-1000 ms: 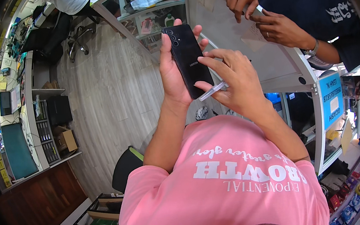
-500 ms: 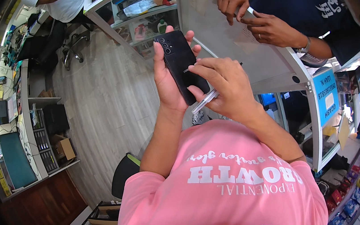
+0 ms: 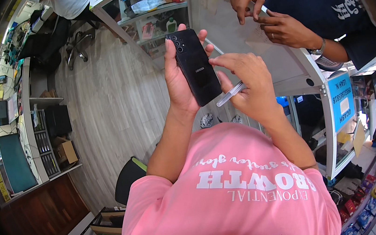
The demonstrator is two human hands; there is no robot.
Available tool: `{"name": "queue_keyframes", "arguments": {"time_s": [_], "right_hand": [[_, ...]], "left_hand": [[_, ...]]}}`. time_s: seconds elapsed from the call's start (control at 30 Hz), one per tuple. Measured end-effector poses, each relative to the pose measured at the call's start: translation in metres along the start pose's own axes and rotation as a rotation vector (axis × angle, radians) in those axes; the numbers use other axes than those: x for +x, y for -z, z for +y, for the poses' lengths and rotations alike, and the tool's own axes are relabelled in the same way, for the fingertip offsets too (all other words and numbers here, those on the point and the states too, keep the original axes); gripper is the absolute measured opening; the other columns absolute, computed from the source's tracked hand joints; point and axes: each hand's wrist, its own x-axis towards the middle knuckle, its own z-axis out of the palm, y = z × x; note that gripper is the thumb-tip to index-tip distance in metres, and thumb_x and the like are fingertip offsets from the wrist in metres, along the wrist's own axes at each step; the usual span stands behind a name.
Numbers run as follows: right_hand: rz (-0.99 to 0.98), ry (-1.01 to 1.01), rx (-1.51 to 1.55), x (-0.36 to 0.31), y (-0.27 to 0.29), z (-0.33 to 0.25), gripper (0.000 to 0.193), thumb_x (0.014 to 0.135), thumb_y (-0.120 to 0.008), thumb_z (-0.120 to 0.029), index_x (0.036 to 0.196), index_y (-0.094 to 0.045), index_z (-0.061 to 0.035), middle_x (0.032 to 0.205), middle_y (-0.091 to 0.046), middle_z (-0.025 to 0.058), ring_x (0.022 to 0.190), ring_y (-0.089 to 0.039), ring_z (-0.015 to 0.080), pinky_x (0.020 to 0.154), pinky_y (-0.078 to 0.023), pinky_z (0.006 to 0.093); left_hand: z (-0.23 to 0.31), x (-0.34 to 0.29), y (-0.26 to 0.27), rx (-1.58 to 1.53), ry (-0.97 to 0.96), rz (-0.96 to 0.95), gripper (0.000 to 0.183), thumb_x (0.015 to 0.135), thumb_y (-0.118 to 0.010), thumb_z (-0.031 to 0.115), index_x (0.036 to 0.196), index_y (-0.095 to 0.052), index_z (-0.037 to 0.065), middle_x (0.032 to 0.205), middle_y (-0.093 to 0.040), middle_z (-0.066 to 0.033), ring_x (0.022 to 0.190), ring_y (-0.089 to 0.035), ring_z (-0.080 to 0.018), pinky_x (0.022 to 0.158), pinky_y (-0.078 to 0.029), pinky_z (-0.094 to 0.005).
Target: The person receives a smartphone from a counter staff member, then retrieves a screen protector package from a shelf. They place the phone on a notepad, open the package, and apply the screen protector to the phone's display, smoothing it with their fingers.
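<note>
Dark phone lies near mid-view, back face up, camera cluster at its own eleven o'clock corner. Left hand cradles it from eight o'clock: thumb along the near edge, fingertips round the far side, grip closed and apparently secure. Right hand, at about four o'clock, holds a clear pen-like stick narrowly; its forefinger points to the phone's edge, touching or just beside it, cannot tell which.

Progress, as judged: phone in hand and turned back-up, that much done. The back looks whole, no part lifted off. Any further work on it would be left; whether the handling is near its end, cannot tell. Another person's hands rest at two o'clock, well apart from the phone
</note>
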Motion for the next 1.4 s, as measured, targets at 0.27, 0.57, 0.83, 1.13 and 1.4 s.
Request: {"name": "queue_keyframes", "arguments": {"time_s": [0.27,0.57,0.83,1.13,1.4], "right_hand": [[-0.125,-0.117,0.193,-0.018,-0.004,-0.007,0.034,0.087,-0.078,-0.011,0.120,-0.071,-0.0065,0.121,-0.069,0.0114,0.101,-0.063,0.0319,0.092,-0.049,0.0421],[-0.202,-0.485,0.452,-0.017,0.008,-0.017,0.039,0.092,-0.075,-0.011,0.130,-0.067,-0.0063,0.117,-0.072,0.0093,0.085,-0.062,0.0204,0.083,-0.051,0.0320],[-0.199,-0.811,1.035,-0.018,0.007,-0.011,0.040,0.104,-0.066,-0.014,0.141,-0.058,-0.0023,0.130,-0.071,0.0086,0.108,-0.065,0.0107,0.087,-0.050,0.0260],[-0.180,-0.820,1.083,-0.012,0.004,-0.012,0.046,0.104,-0.063,-0.016,0.146,-0.052,0.0003,0.134,-0.068,0.0144,0.120,-0.064,0.0136,0.093,-0.051,0.0287],[-0.219,-0.803,1.052,-0.002,0.006,-0.015,0.046,0.105,-0.065,-0.019,0.144,-0.054,0.0007,0.128,-0.071,0.0126,0.113,-0.063,0.0112,0.091,-0.048,0.0276]], "left_hand": [[0.001,0.000,-0.007,0.012,-0.028,-0.007,0.066,0.108,-0.046,0.060,0.159,-0.039,0.019,0.140,-0.060,-0.0159,0.116,-0.066,-0.0282,0.088,-0.063,-0.0407],[-0.004,-0.001,-0.008,-0.035,-0.015,-0.042,0.067,0.108,-0.042,0.061,0.160,-0.037,0.020,0.146,-0.055,-0.0193,0.130,-0.059,-0.0353,0.102,-0.058,-0.0476],[-0.005,-0.010,0.006,-0.008,-0.006,-0.062,0.069,0.108,-0.041,0.063,0.162,-0.033,0.021,0.153,-0.049,-0.0197,0.132,-0.058,-0.0354,0.103,-0.056,-0.0483],[-0.005,-0.012,0.009,0.103,-0.061,-0.105,0.071,0.108,-0.040,0.063,0.164,-0.030,0.022,0.156,-0.047,-0.0200,0.137,-0.055,-0.0354,0.108,-0.054,-0.0503],[-0.001,-0.016,0.011,0.094,-0.064,-0.139,0.071,0.108,-0.040,0.063,0.165,-0.027,0.022,0.157,-0.045,-0.0199,0.135,-0.057,-0.0352,0.108,-0.055,-0.0505]]}}
